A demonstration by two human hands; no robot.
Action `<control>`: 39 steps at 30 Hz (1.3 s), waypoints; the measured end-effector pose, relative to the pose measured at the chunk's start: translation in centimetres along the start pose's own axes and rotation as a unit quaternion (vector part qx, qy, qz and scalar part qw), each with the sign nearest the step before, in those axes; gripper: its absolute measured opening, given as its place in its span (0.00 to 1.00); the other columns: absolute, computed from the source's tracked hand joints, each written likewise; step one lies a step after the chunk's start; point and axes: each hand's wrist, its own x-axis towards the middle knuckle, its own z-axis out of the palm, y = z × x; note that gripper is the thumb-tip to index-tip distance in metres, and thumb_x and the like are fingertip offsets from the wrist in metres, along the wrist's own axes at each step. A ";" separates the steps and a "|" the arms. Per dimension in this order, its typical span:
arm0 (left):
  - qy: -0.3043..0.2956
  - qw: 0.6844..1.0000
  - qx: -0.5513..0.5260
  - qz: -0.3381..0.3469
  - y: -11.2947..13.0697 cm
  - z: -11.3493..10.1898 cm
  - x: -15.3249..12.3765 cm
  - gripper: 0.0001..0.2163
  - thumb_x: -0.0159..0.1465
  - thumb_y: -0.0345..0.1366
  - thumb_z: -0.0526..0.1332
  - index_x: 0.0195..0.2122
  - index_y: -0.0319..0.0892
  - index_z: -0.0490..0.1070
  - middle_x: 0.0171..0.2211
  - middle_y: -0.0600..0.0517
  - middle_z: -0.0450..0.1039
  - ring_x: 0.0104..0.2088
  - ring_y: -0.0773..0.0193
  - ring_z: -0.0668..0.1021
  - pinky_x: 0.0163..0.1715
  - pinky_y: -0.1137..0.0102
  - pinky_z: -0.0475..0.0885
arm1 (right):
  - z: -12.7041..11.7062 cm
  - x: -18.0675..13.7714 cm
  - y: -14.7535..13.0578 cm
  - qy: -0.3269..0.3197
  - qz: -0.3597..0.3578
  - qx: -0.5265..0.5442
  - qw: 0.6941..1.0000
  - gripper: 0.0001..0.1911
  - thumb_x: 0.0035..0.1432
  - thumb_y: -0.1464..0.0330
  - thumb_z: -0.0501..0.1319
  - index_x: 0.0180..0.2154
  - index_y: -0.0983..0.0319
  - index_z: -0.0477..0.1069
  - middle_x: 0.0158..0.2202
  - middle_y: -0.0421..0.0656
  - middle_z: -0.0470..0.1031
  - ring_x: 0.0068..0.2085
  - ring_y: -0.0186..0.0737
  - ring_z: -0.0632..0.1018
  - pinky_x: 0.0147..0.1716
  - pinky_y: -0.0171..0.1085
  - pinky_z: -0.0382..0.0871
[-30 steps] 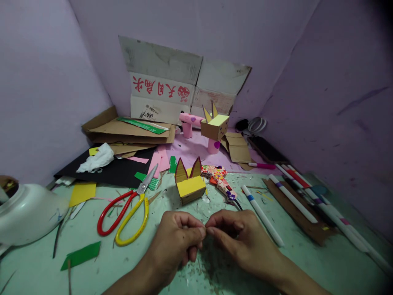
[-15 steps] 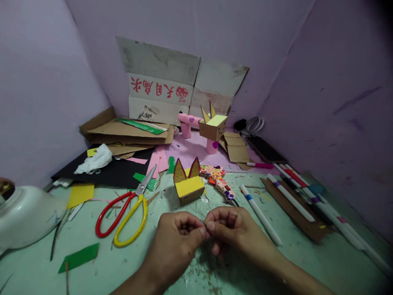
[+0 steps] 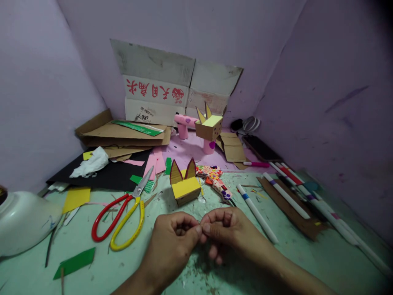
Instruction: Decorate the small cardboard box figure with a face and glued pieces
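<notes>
My left hand [image 3: 175,243] and my right hand [image 3: 229,231] meet fingertip to fingertip low in the middle, both pinched closed. Whatever lies between the fingertips is too small or hidden to name. Just beyond them stands a small yellow cardboard box [image 3: 186,190] with two pointed ears edged in dark red. A flower-patterned glue gun [image 3: 219,184] lies to its right. Scissors [image 3: 127,217] with one red and one yellow handle rest left of my left hand, blades partly open. To the right of my right hand is a white marker [image 3: 256,215] with a blue band.
At the back, a second eared box [image 3: 208,127] sits on a pink tube. Folded cardboard [image 3: 132,137] and a white crumpled tissue [image 3: 92,163] lie left. More markers [image 3: 288,196] and a phone [image 3: 260,148] are right; a pale rounded object [image 3: 27,223] fills the left edge.
The whole view has shifted slightly, so things appear a little further left. My hands keep their fingertips pressed together, with only a slight change in finger position.
</notes>
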 end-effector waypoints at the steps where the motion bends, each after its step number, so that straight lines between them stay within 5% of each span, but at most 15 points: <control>1: -0.002 1.000 0.002 0.004 0.0 0.0 0.0 0.10 0.48 0.42 0.60 0.20 0.39 0.72 0.18 0.53 0.72 0.19 0.69 0.66 0.20 0.73 0.58 | 0.0 0.0 -0.1 0.000 0.000 0.001 1.000 0.26 0.30 0.52 0.72 0.23 0.67 0.70 0.21 0.40 0.74 0.14 0.28 0.72 0.13 0.28 0.64; 16: 0.028 0.980 0.114 0.159 -1.2 0.0 0.1 0.13 0.56 0.36 0.56 0.19 0.40 0.74 0.17 0.52 0.73 0.18 0.68 0.70 0.18 0.76 0.62 | 0.1 -0.2 -0.2 0.008 0.014 0.000 1.000 0.18 0.32 0.60 0.71 0.22 0.66 0.71 0.19 0.39 0.74 0.13 0.28 0.72 0.12 0.28 0.63; 34: 0.009 0.980 0.129 0.149 -1.4 0.0 0.0 0.12 0.59 0.35 0.55 0.22 0.41 0.74 0.20 0.51 0.76 0.21 0.65 0.75 0.21 0.74 0.67 | 0.1 0.1 0.2 0.003 -0.003 0.036 0.999 0.15 0.34 0.64 0.71 0.22 0.67 0.70 0.19 0.39 0.74 0.13 0.27 0.72 0.11 0.27 0.63; 37: 0.056 0.955 0.193 0.217 -0.9 -0.5 -0.4 0.11 0.60 0.35 0.55 0.23 0.42 0.74 0.21 0.53 0.76 0.21 0.66 0.74 0.20 0.75 0.66 | 0.0 0.1 0.2 0.022 -0.008 0.038 0.999 0.16 0.34 0.64 0.71 0.23 0.66 0.70 0.19 0.39 0.75 0.14 0.28 0.72 0.12 0.28 0.64; 39: 0.157 0.914 0.258 0.270 -0.2 -1.6 -0.8 0.11 0.61 0.36 0.55 0.25 0.43 0.75 0.23 0.53 0.76 0.22 0.66 0.75 0.22 0.74 0.67 | -0.2 0.1 0.2 0.031 -0.013 0.043 0.999 0.17 0.34 0.63 0.71 0.24 0.66 0.70 0.20 0.40 0.76 0.14 0.28 0.72 0.12 0.28 0.63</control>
